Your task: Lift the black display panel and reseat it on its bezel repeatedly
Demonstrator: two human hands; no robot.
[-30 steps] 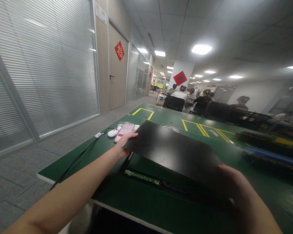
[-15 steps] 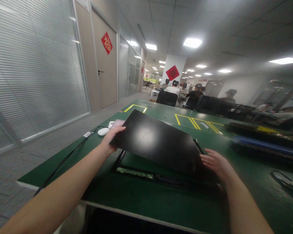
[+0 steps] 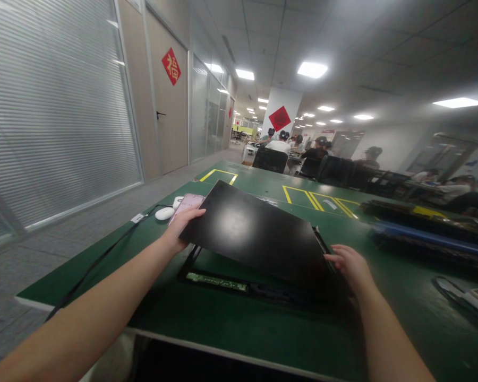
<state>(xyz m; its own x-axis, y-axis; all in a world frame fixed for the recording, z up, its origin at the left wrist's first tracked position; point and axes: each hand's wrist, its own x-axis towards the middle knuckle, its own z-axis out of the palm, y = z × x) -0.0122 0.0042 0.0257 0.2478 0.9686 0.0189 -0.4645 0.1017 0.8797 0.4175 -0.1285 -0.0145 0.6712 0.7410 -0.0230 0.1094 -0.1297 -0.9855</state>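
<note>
My left hand (image 3: 179, 229) grips the left edge of a flat black display panel (image 3: 239, 228), thumb on top. That panel is tilted, its left side raised above a thin black frame (image 3: 191, 261) on the green table (image 3: 231, 334). Along the frame's near side runs a narrow green circuit board (image 3: 217, 281). At the right, my right hand (image 3: 348, 265) has its fingers curled together at the frame's edge, beside the panel's right end. The panel and shadow hide much of the frame's far and right parts.
Beyond my left hand lie a phone (image 3: 189, 201) and a white mouse-like object (image 3: 164, 213), with a black cable (image 3: 99, 262) trailing off the table. Dark strips and a blue bar (image 3: 434, 236) lie at the right, near a light handheld device (image 3: 470, 297). People sit farther back.
My right hand's fingers have curled in at the frame's right edge, where they were straighter before. The left hand keeps its grip, and the panel stays tilted. The view has shifted slightly.
</note>
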